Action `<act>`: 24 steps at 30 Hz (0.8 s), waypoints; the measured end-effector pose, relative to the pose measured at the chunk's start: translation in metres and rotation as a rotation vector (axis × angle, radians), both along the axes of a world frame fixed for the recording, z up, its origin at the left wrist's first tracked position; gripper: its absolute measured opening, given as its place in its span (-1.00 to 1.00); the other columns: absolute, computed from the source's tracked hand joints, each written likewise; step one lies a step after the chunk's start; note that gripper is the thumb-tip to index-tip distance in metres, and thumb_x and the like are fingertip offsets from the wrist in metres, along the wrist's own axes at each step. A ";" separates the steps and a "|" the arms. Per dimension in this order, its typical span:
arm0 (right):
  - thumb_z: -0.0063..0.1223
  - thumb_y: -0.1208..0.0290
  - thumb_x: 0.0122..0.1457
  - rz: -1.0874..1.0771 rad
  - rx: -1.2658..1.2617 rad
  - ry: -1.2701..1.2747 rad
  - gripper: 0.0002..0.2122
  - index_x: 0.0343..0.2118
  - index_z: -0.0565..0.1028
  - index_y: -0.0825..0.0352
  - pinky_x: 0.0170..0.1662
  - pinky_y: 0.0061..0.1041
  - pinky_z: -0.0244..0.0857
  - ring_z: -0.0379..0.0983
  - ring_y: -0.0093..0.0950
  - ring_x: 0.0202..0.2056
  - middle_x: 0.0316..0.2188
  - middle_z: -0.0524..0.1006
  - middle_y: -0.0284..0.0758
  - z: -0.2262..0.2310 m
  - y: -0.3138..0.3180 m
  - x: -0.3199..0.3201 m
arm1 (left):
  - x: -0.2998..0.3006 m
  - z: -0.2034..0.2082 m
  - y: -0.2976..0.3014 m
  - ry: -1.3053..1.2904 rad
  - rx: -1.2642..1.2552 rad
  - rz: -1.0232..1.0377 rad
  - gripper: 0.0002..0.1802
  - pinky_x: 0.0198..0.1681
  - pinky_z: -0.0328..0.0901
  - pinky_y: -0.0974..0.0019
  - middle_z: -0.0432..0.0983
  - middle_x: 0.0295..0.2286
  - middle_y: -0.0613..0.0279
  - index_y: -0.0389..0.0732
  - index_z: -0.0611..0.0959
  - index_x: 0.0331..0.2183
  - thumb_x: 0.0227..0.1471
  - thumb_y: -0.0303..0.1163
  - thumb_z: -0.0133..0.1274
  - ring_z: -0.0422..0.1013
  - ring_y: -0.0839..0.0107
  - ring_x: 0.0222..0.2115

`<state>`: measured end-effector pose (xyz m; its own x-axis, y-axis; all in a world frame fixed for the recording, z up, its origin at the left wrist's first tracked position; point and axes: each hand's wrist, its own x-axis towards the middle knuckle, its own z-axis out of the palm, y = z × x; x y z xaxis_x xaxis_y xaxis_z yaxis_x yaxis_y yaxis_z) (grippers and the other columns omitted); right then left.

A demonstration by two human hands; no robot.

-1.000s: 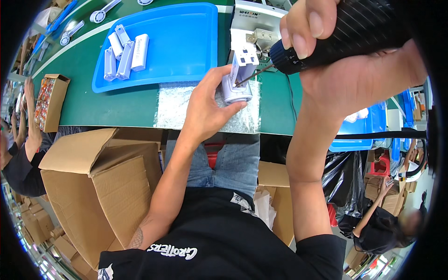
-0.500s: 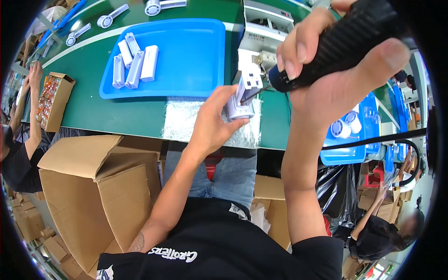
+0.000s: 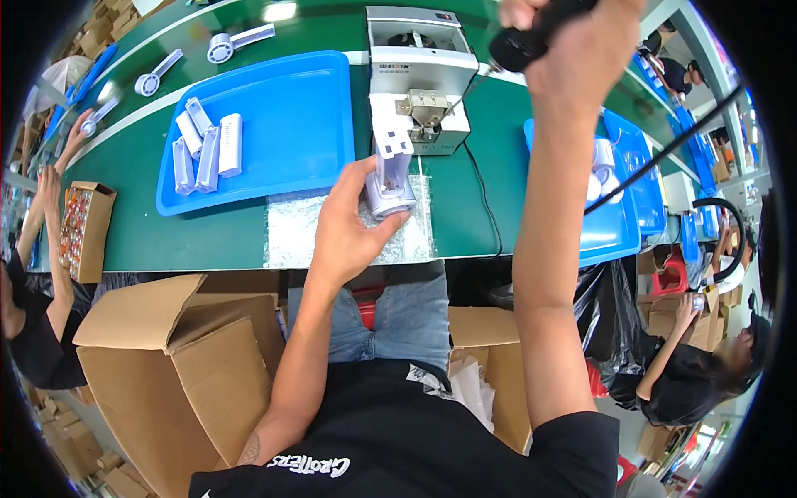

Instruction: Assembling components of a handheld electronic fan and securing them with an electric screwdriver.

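My left hand (image 3: 347,228) grips a pale lavender plastic housing (image 3: 390,197) by its rounded base, its open, hollow upper part standing upright. It is held above a silvery sheet (image 3: 286,228) at the front of the bench. Higher up and to the right, my right hand (image 3: 577,70) is wrapped round a black electric screwdriver (image 3: 525,46). The screwdriver's thin bit slants down and left in front of a grey-white screw feeder (image 3: 419,70), clear of the housing. Blurring hides some of the right fingers.
On the left a blue tray (image 3: 290,124) holds several pale housings. Handheld fans (image 3: 232,43) lie behind it. Blue trays (image 3: 618,236) with round white parts stand at right. Cartons (image 3: 129,365) are below the bench edge. A black cable (image 3: 664,153) crosses at right. Co-workers sit on both sides.
My right hand has lifted the screwdriver up and away from the housing towards the screw feeder. The left hand keeps its hold on the housing. The view has shifted to the right.
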<state>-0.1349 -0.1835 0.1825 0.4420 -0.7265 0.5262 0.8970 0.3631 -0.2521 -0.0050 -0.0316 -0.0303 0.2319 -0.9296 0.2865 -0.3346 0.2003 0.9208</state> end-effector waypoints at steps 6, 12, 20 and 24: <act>-0.11 -0.13 0.46 -1.012 -0.492 0.508 -0.53 -0.21 0.44 0.30 -0.73 -0.59 0.18 0.29 -0.56 -0.79 -0.73 0.39 -0.37 -0.014 -0.011 0.022 | 0.002 -0.003 0.000 0.008 -0.003 0.011 -0.26 0.15 0.34 0.23 0.60 -0.03 0.14 -0.28 0.54 0.14 -0.12 -0.51 0.40 0.52 0.32 -0.02; -0.09 -0.14 0.45 -1.012 -0.532 0.518 -0.51 -0.23 0.46 0.31 -0.72 -0.60 0.18 0.31 -0.58 -0.78 -0.72 0.40 -0.37 -0.026 -0.015 0.026 | 0.006 -0.003 0.003 -0.003 0.045 0.014 -0.24 0.16 0.34 0.23 0.58 -0.02 0.14 -0.28 0.53 0.16 -0.13 -0.52 0.40 0.51 0.31 -0.02; -0.10 -0.17 0.44 -1.257 -0.563 0.683 -0.49 -0.10 0.44 0.31 -0.74 -0.68 0.18 0.30 -0.68 -0.78 -0.72 0.37 -0.50 -0.029 0.019 0.019 | 0.000 -0.006 -0.001 -0.051 -0.021 0.025 -0.23 0.13 0.35 0.23 0.55 -0.08 0.10 -0.31 0.53 0.11 -0.15 -0.41 0.48 0.50 0.30 -0.02; -0.25 -0.21 0.47 -1.271 -0.498 0.752 -0.41 0.03 0.40 0.36 -0.71 -0.67 0.19 0.26 -0.66 -0.78 -0.68 0.35 -0.47 -0.020 0.028 0.005 | -0.001 -0.008 -0.001 -0.037 -0.063 0.010 -0.19 0.14 0.36 0.23 0.54 -0.05 0.06 -0.34 0.52 0.12 -0.18 -0.44 0.51 0.50 0.27 -0.02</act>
<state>-0.1299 -0.1551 0.1623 -0.0418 -0.6401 0.7671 0.1555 -0.7626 -0.6279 -0.0062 -0.0324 -0.0379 0.2296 -0.9069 0.3532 -0.3704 0.2542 0.8934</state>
